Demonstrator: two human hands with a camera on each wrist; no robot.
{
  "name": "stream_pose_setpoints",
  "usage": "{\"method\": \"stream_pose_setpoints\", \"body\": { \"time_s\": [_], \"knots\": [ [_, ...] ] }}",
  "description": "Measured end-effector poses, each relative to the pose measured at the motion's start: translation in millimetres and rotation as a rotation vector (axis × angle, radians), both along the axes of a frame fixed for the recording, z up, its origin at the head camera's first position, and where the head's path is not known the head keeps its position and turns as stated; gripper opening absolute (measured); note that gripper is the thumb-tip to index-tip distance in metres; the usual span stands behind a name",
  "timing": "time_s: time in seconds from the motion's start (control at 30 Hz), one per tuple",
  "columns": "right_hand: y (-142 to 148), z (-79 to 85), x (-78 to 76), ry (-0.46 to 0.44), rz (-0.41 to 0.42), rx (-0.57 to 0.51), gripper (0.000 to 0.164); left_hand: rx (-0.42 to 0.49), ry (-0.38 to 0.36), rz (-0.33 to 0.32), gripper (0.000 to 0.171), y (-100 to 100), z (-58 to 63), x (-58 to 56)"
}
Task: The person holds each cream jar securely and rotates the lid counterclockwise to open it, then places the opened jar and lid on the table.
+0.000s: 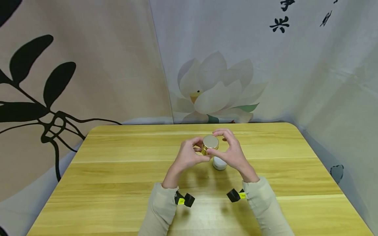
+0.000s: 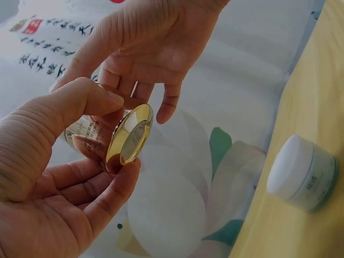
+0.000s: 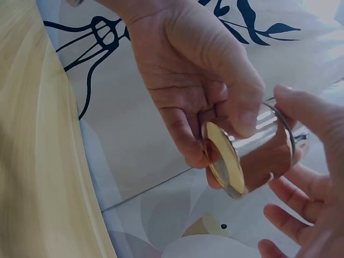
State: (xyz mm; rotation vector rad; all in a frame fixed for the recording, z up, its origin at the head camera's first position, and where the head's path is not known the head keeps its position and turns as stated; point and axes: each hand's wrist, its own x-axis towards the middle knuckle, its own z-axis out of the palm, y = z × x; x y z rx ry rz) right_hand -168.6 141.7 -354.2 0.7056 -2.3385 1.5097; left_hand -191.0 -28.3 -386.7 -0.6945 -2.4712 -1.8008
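A shiny gold cosmetic jar (image 1: 210, 142) is held above the table between both hands, its pale flat end facing up in the head view. My left hand (image 1: 190, 152) grips it, the thumb (image 3: 248, 115) along its side and the fingers round the gold base. From the other side my right hand (image 1: 231, 152) holds the jar's upper end, thumb at the near edge and index finger at the far edge. Printed lettering shows on the jar (image 2: 91, 131) in the left wrist view. A small white-lidded jar (image 2: 303, 173) stands on the table below the hands, partly covered in the head view.
The wooden table (image 1: 118, 183) has rounded far corners. Behind it hang cloth backdrops with a printed lotus (image 1: 218, 88) and dark leaves (image 1: 32, 59). Each wrist carries a small black camera, the left one (image 1: 185, 199) and the right one (image 1: 235, 195) low over the tabletop.
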Motion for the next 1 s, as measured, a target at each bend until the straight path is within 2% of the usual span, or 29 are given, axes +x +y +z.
{"method": "stream_pose_setpoints", "body": {
  "time_s": [0.1,0.3,0.37,0.43,0.47,0.57,0.67,0.73,1.0],
  "knots": [
    [4,-5.9,-4.0,0.007,0.033,0.002,0.039,-0.004,0.000,0.006,0.037,0,-2.5,-1.3],
    [12,-31.1,-19.8,0.060,0.124,0.013,0.046,0.000,-0.004,0.010,0.038,0,-3.1,-1.8],
    [13,-33.4,-20.7,0.053,0.130,0.000,0.048,0.003,-0.014,0.009,0.039,0,1.7,0.9],
    [10,-28.9,-17.9,0.023,0.106,-0.009,0.050,0.005,-0.020,0.005,0.038,0,12.1,6.6],
    [9,-28.4,-17.6,0.004,0.093,-0.014,0.049,0.003,-0.010,0.000,0.037,-1,12.6,6.9],
    [3,-13.1,-8.4,-0.051,0.039,-0.011,0.045,-0.006,-0.011,-0.008,0.036,-1,28.1,15.2],
    [-1,-3.5,-2.9,-0.064,0.008,-0.005,0.041,-0.006,-0.009,-0.011,0.036,-1,30.0,16.2],
    [-1,0.9,-0.4,-0.055,0.008,-0.002,0.039,-0.001,-0.024,-0.008,0.037,-1,35.3,18.9],
    [11,-30.6,-19.4,0.055,0.120,0.009,0.046,-0.002,-0.031,-0.004,0.037,-1,35.7,19.9]
  ]
}}
